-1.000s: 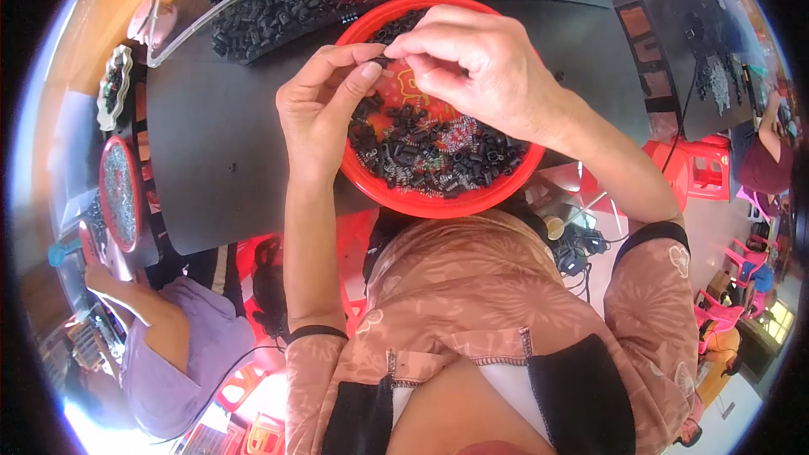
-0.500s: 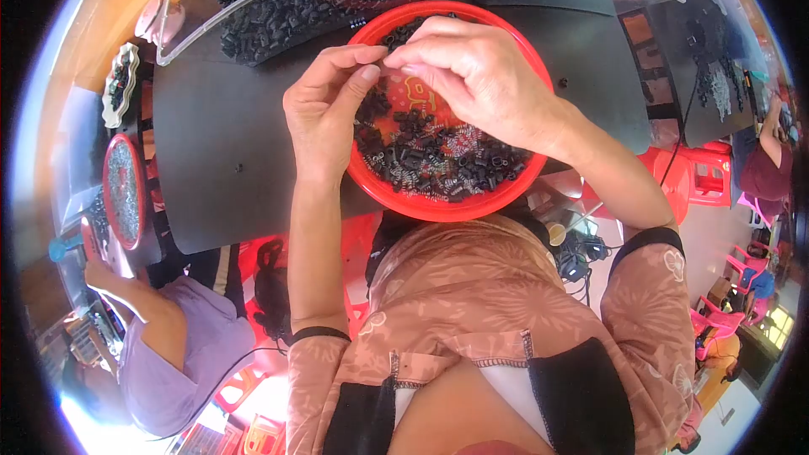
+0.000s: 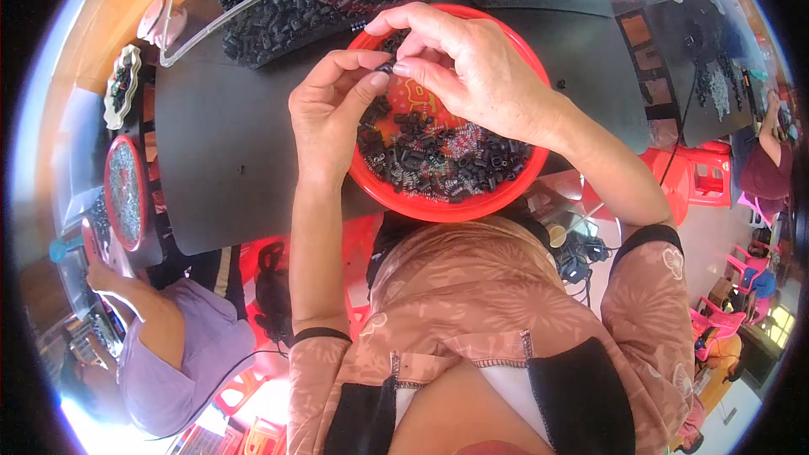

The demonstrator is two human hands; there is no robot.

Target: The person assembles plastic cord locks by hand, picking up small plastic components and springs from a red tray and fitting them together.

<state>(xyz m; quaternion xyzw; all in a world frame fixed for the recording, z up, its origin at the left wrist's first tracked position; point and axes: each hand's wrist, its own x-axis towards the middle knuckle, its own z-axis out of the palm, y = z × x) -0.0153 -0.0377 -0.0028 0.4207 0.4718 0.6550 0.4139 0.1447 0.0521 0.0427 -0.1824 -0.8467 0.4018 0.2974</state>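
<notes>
Where the 2 hands meet: a small dark piece lies at the fingertips, above the tub; it is mostly hidden, and its exact form cannot be told.
Left hand: thumb and forefinger brought together on the small dark piece, the other fingers curled behind.
Right hand: thumb and forefinger spread apart, the thumb tip just beside the small dark piece, the forefinger extended beyond it, the other fingers bent.
Red tub: beneath both hands, its rim curving past the right hand; a yellow printed figure shows on its floor, just below the right thumb.
Black parts: loose in the red tub, mainly on the wearer's side of the hands; several are short and tubular.
Springs: silvery coils mixed among the black parts, on the wearer's side of the right hand.
Worktop: dark, extending to either side of the hands; 1 black bit lies left of the left hand, and 1 black scrap right of the right hand.
Clear container: beyond the left hand, heaped with dark pieces.
Red-rimmed tray: well to the left of the left hand, its grey contents too small to identify.
Co-worker: in a purple top, left of the left forearm.
Red stool: well to the right of the right forearm.
</notes>
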